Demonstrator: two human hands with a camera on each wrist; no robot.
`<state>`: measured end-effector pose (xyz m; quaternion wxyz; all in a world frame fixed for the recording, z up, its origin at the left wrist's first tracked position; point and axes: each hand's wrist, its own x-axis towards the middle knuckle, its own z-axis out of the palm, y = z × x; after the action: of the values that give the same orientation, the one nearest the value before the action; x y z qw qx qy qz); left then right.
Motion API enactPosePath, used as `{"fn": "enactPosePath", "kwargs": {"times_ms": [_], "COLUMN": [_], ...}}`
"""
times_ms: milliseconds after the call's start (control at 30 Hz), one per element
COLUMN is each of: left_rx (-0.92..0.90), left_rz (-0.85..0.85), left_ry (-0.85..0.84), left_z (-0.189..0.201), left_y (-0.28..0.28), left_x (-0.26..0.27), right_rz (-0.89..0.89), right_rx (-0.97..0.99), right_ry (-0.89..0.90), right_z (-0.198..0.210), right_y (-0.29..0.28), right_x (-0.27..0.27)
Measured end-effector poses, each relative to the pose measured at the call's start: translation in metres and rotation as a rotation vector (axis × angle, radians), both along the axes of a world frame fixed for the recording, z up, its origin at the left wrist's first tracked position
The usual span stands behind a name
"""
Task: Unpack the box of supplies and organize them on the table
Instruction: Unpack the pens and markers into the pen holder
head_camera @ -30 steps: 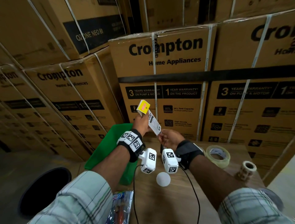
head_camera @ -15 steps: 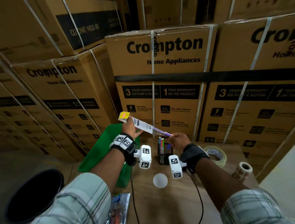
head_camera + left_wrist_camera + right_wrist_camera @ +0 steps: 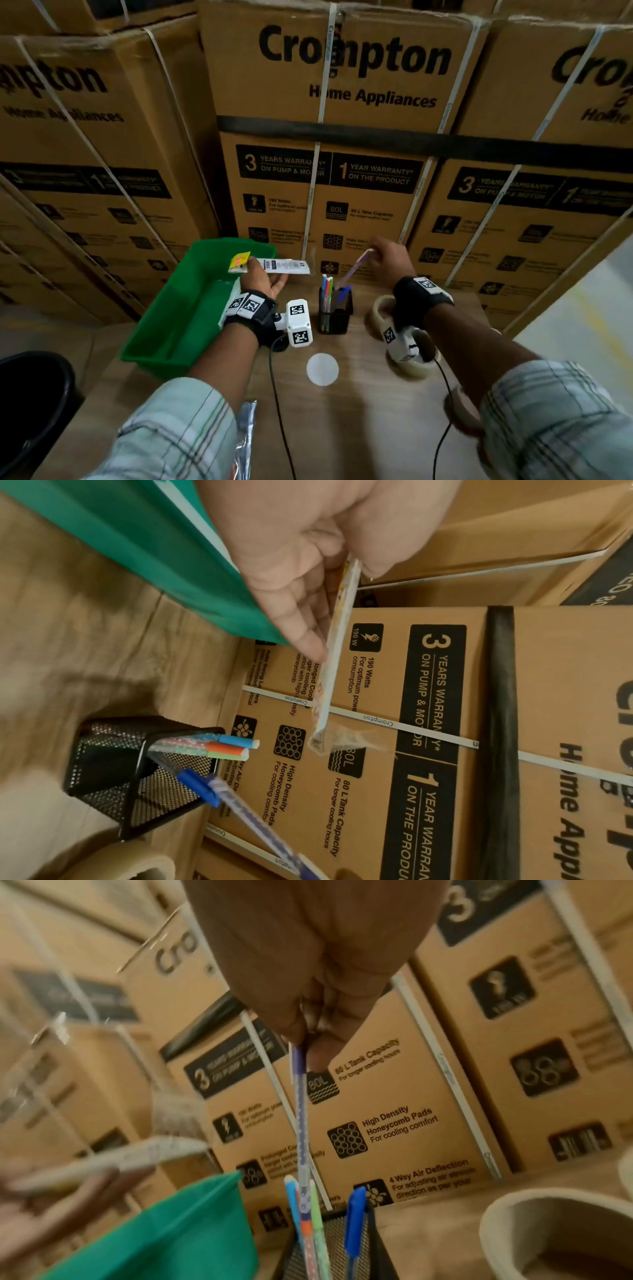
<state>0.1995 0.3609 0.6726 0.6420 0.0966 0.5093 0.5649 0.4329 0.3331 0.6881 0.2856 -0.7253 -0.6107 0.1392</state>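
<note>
- Step in hand: loading pens into the mesh pen holder (image 3: pixel 335 313) on the desk (image 3: pixel 359 421). Right hand (image 3: pixel 388 258) pinches the top end of a purple pen (image 3: pixel 300 1110) — its grip is tight on the barrel, and the pen's lower end sits at the holder's mouth among the blue, orange and green pens already in it.
- Left hand (image 3: pixel 263 279) holds the pen packet (image 3: pixel 274 265) flat over the green bin (image 3: pixel 178 308), thumb on top and fingers loosely under it; the packet's open end points toward the holder.
- Next move, as I judge it: lower the pen straight down and let go once it's seated (it leans now, so it could snag the rim or a neighbour). Then the packet — empty or not, can't tell — needs a place.
- Vs 0.5 s ago: the pen was just leaving the packet's end, both hands close together. Now the hands are well apart, the right one has swung over to the holder, and the packet has dropped lower over the bin.
- Tape rolls (image 3: pixel 411 359) lie under the right wrist, partly hidden.
</note>
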Motion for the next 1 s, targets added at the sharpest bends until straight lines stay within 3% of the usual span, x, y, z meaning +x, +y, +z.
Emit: {"fn": "enactPosePath", "kwargs": {"times_ms": [367,633,1000], "left_rx": [-0.019,0.002,0.012], "left_rz": [-0.098,-0.131,-0.169], "left_ry": [-0.018,0.013,0.054], "left_z": [-0.026,-0.033,-0.032], "left_y": [0.023,0.032,0.032], "left_x": [-0.021,-0.038,-0.035], "right_rz": [0.235,0.183,0.160], "right_rx": [-0.329,-0.334,-0.322], "right_ry": [-0.284,-0.258,-0.209], "right_z": [-0.035,-0.060,-0.065], "right_y": [0.036,0.041,0.028], "right_x": [-0.064,-0.070,-0.065]}}
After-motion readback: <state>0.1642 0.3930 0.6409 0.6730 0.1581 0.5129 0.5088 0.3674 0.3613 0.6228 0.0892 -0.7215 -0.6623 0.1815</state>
